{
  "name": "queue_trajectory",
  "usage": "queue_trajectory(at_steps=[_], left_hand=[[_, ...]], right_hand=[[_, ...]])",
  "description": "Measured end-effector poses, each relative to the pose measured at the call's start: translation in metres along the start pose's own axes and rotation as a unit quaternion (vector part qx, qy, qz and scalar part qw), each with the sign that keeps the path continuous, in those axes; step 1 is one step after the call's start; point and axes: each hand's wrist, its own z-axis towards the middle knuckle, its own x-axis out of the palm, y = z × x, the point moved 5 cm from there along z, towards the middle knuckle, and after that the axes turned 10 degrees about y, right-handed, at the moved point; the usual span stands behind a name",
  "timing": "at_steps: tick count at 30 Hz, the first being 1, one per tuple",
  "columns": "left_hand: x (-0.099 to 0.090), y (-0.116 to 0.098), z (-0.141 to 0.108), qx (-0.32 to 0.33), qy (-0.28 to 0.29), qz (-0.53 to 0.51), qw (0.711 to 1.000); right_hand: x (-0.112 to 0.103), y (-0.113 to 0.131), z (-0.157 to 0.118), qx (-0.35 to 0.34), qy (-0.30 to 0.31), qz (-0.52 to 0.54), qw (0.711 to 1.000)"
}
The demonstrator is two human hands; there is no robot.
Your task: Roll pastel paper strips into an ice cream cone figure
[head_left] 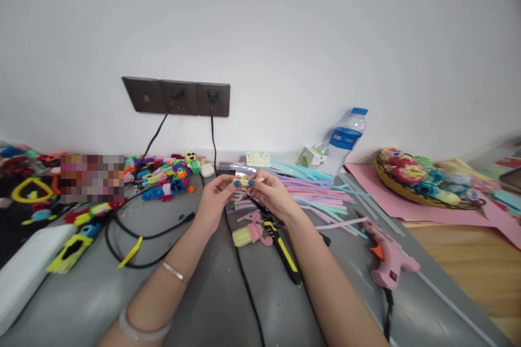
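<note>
My left hand (217,195) and my right hand (274,195) meet over the middle of the grey table, fingers pinched. Between the fingertips of both is a small pale yellow piece of pipe cleaner (243,181), mostly covered by the thumbs. Just below the hands lies a pink and yellow pipe-cleaner figure (248,233). Beside it rest pliers with black and yellow handles (283,252), their head partly hidden by my right hand. Behind my hands spreads a pile of pink, purple and turquoise pipe cleaners (321,192).
A pink glue gun (393,260) lies at the right. Behind it stand a water bottle (344,143) and a yellow basket (391,181) of fluffy flowers. A coiled black cable (140,236) and colourful pipe-cleaner pieces (163,179) occupy the left, near a white box (32,265).
</note>
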Motion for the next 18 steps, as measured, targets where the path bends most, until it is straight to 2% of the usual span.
queue_trajectory(at_steps=[4, 9, 18], left_hand=[[0.0029, -0.0012, -0.0011, 0.015, -0.011, -0.025, 1.000], [0.0036, -0.0015, -0.0014, 0.032, -0.013, -0.007, 0.999], [-0.0036, 0.0034, 0.0015, 0.002, -0.025, 0.005, 1.000]], right_hand=[[0.0028, -0.0035, 0.0004, 0.013, 0.019, 0.023, 0.999], [0.0051, -0.0053, 0.0001, 0.025, 0.030, 0.039, 0.998], [0.0042, -0.0086, -0.0012, 0.051, 0.044, 0.005, 0.998]])
